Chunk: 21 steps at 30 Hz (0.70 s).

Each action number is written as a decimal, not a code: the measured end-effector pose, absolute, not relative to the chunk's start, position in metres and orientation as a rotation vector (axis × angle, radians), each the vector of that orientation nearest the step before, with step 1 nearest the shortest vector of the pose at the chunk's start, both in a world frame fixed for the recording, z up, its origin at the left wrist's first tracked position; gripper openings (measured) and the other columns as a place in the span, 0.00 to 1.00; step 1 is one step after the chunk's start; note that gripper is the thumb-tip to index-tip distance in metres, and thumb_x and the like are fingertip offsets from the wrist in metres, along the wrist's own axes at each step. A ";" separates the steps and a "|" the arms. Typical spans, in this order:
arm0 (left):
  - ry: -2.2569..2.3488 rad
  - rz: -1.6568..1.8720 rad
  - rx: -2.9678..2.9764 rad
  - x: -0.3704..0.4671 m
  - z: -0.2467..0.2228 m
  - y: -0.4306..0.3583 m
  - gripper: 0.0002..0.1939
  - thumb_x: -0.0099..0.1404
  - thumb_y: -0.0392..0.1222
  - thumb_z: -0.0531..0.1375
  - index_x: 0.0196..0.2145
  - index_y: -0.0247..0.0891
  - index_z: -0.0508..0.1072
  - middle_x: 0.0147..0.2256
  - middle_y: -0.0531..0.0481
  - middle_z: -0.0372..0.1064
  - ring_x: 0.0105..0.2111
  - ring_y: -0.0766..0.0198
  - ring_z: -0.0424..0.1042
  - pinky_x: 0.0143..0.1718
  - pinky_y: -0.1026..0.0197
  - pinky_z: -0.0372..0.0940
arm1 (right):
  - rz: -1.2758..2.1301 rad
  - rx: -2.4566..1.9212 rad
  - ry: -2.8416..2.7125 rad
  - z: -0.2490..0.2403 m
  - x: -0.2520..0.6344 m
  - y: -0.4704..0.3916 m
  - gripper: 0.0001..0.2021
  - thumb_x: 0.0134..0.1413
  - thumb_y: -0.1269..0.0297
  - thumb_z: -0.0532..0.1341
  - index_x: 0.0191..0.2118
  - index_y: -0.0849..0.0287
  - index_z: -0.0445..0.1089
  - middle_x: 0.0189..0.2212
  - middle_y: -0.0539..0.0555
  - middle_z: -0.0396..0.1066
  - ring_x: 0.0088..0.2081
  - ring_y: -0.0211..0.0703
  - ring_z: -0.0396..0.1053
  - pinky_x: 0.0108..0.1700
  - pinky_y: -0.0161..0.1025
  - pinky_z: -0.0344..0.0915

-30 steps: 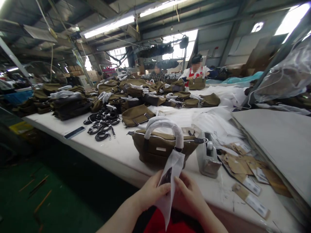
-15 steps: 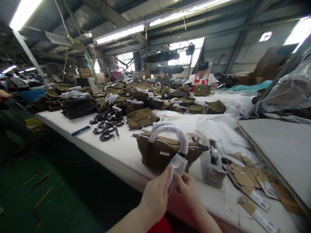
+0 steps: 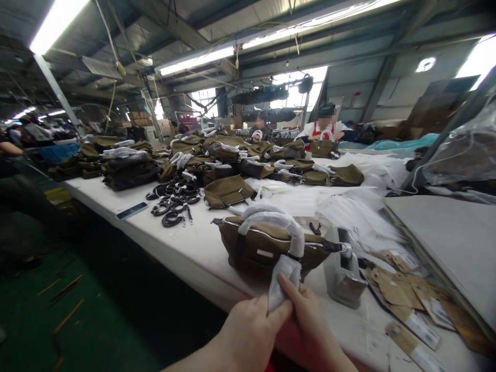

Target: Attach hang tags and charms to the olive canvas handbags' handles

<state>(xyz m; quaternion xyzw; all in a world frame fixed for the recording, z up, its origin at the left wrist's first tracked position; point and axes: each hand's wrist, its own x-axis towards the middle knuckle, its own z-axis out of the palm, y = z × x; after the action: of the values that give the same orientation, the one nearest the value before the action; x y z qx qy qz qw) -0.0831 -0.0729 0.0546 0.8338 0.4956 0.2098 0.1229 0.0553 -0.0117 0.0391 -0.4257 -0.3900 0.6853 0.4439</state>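
Note:
An olive bag (image 3: 248, 253) with a zip and a small metal plate stands upright near the table's front edge. White wrapping covers its arched handles (image 3: 277, 219). Below the handle's near end hangs a white wrapped piece (image 3: 284, 276), in front of the bag. My right hand (image 3: 304, 310) pinches this piece, thumb on its face. Close against its lower left edge, my left hand (image 3: 258, 323) has its fingers closed on it, partly hidden. A grey tape dispenser (image 3: 344, 281) stands right of the bag.
Olive bags (image 3: 228, 191) are heaped behind, beside coiled black straps (image 3: 174, 206) and a phone (image 3: 132, 210). White sheets (image 3: 349, 206) lie behind the dispenser, with brown tags (image 3: 395, 289) at right. Across the table, a person (image 3: 321, 129) handles a bag.
Both hands and the wrapped piece sit slightly lower in view. My left fingers have shifted to the piece's lower edge, and more of its face shows. The whole view has shifted slightly.

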 end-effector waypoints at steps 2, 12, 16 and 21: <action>1.496 0.912 2.216 -0.091 0.051 -0.081 0.39 0.62 0.33 0.56 0.68 0.42 0.46 0.53 0.38 0.69 0.48 0.50 0.74 0.51 0.50 0.70 | 1.723 -1.037 -0.832 0.047 0.053 -0.011 0.24 0.40 0.42 0.70 0.29 0.61 0.71 0.21 0.53 0.72 0.24 0.44 0.70 0.25 0.37 0.65; 1.538 1.323 1.821 -0.107 0.031 -0.103 0.36 0.62 0.37 0.60 0.65 0.40 0.52 0.59 0.39 0.64 0.57 0.51 0.67 0.57 0.50 0.66 | 1.715 -1.059 -0.549 0.058 0.042 -0.011 0.24 0.32 0.46 0.74 0.27 0.62 0.71 0.19 0.49 0.71 0.22 0.39 0.67 0.23 0.34 0.63; 1.497 1.457 1.764 -0.103 0.031 -0.105 0.32 0.65 0.40 0.61 0.64 0.41 0.56 0.61 0.37 0.60 0.57 0.48 0.67 0.54 0.50 0.69 | 1.744 -1.045 -0.510 0.057 0.042 -0.011 0.25 0.27 0.47 0.76 0.25 0.63 0.71 0.18 0.48 0.70 0.21 0.37 0.65 0.23 0.33 0.63; 1.100 1.489 1.366 -0.096 0.036 -0.099 0.20 0.69 0.43 0.57 0.58 0.46 0.67 0.61 0.39 0.59 0.28 0.68 0.74 0.31 0.62 0.74 | 1.778 -1.011 -0.570 0.046 0.045 -0.010 0.23 0.39 0.45 0.72 0.26 0.62 0.69 0.18 0.47 0.68 0.21 0.35 0.63 0.23 0.32 0.60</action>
<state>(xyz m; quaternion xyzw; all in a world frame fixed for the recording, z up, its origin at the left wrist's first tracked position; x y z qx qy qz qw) -0.0963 -0.0986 0.0362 0.5420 0.4363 0.5910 0.4082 0.0445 -0.0095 0.0459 -0.4157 -0.2345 0.7311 0.4876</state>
